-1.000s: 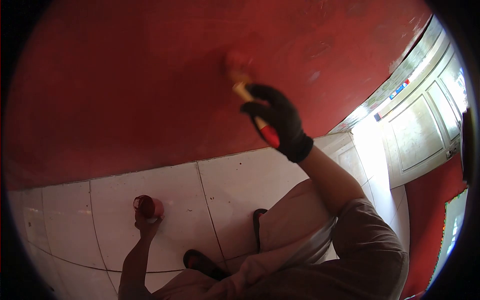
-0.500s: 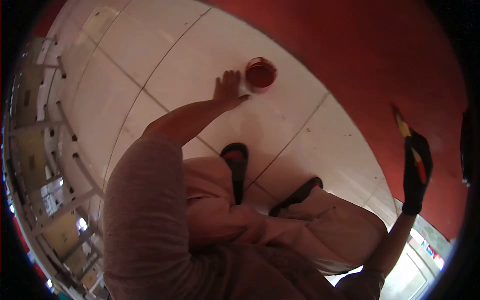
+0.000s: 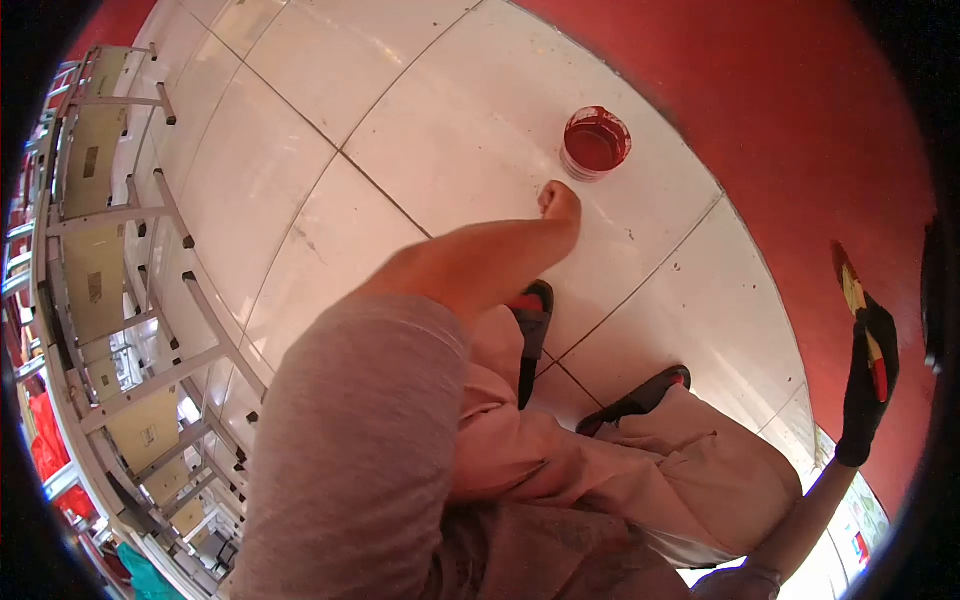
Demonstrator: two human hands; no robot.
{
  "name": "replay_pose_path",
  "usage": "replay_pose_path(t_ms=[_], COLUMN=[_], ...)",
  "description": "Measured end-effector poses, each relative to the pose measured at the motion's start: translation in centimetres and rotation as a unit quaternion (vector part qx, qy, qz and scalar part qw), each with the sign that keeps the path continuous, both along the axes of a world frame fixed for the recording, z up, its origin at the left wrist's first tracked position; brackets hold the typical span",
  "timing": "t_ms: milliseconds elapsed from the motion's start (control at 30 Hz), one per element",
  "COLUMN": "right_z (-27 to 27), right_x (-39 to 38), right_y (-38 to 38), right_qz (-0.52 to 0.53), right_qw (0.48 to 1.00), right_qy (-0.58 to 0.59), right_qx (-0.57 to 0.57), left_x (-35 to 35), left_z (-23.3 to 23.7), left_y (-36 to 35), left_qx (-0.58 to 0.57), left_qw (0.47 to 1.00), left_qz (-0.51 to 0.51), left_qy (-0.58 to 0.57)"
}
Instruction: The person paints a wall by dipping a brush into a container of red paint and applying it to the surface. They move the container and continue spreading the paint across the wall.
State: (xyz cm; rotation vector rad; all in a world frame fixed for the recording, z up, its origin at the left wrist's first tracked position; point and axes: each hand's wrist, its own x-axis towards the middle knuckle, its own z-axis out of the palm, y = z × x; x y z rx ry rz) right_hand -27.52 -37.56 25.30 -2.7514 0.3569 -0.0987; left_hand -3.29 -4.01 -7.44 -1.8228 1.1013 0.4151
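My bare left hand is low over the tiled floor with its fingers curled in, just below a small paint bucket. Red paint fills part of the bucket, and smears of it mark the inside and rim. At the right, my right hand wears a black glove and is closed around a paintbrush. The brush points up, its bristles dark red and its handle pale with a red end. Behind the brush is the red wall.
White floor tiles with small dark specks lie around the bucket. My feet in dark slippers stand below it. Along the left runs a metal frame with legs and tan panels.
My left hand has gone from spread fingers beside the bucket to curled fingers below it. The view has shifted, and my right hand still holds the paintbrush by the wall.
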Motion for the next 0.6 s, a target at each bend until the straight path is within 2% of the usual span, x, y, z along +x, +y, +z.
replay_pose_path(t_ms=[67,133,233,333,467,533,600], right_z=[-0.4,-1.0,-2.3,-3.4,-4.1,-4.0,-2.4], right_x=[-0.7,-1.8,-5.1,-6.4,-6.6,-6.4,-2.4], right_y=[-0.6,-1.9,-6.1,-7.7,-7.1,-7.7,-2.2], right_qz=[0.0,0.0,-0.037,-0.061,-0.018,-0.003,0.005], right_qw=[1.0,1.0,0.998,0.996,0.999,1.0,1.0], right_qy=[0.001,0.004,0.008,0.01,0.017,0.017,0.019], right_qx=[0.006,0.013,0.043,0.064,0.044,0.026,-0.002], left_x=[-0.8,-1.7,-3.2,-4.4,-4.3,-3.7,-3.0], left_z=[0.0,-0.1,1.5,0.5,1.2,1.2,-0.9], left_y=[-1.7,-3.3,-4.7,-6.1,-5.9,-5.2,-5.7], left_qx=[0.043,0.144,0.164,0.205,0.157,0.173,0.213], left_qw=[0.999,0.982,0.968,0.962,0.974,0.971,0.966], left_qz=[-0.018,-0.083,-0.132,-0.123,-0.118,-0.105,-0.056], left_qy=[-0.002,-0.088,-0.137,-0.135,-0.111,-0.124,-0.135])
